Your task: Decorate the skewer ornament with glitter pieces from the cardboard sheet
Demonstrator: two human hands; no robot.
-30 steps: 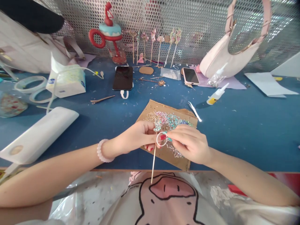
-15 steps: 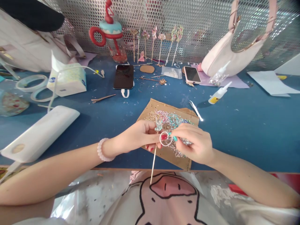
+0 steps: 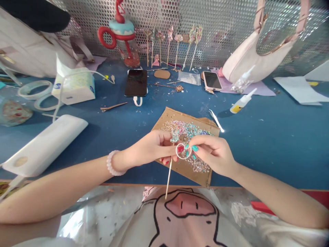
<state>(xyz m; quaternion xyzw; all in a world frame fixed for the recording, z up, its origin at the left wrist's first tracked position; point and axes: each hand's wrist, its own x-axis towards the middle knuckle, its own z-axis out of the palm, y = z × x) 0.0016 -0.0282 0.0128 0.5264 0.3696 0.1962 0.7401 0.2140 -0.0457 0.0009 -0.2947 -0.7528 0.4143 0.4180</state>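
My left hand point(image 3: 154, 147) is closed around a thin wooden stick point(image 3: 168, 178) that slants down toward the shirt. Pale blue rhinestones point(image 3: 174, 135) cover the stick's top. A small white ring point(image 3: 180, 157) is pinched by the fingertips of my right hand point(image 3: 214, 154), in front of my left thumb, whose red nail shows through it. Whether the left thumb also grips the ring I cannot tell. Both hands are above a piece of cardboard point(image 3: 197, 178) strewn with loose multicoloured rhinestones point(image 3: 202, 166).
White tweezers point(image 3: 216, 120) and a glue bottle point(image 3: 243, 101) lie right of the cardboard. Behind are two phones point(image 3: 136, 83), several decorated sticks point(image 3: 177, 48) and a red-handled cup point(image 3: 125, 37). A white power bank point(image 3: 48, 145), tissue pack point(image 3: 74, 85) and hair clip point(image 3: 113, 107) lie left.
My right hand's fingers have shifted slightly at the ring, and more of their green nails now show. The ring has moved a little. My left hand still holds the stick.
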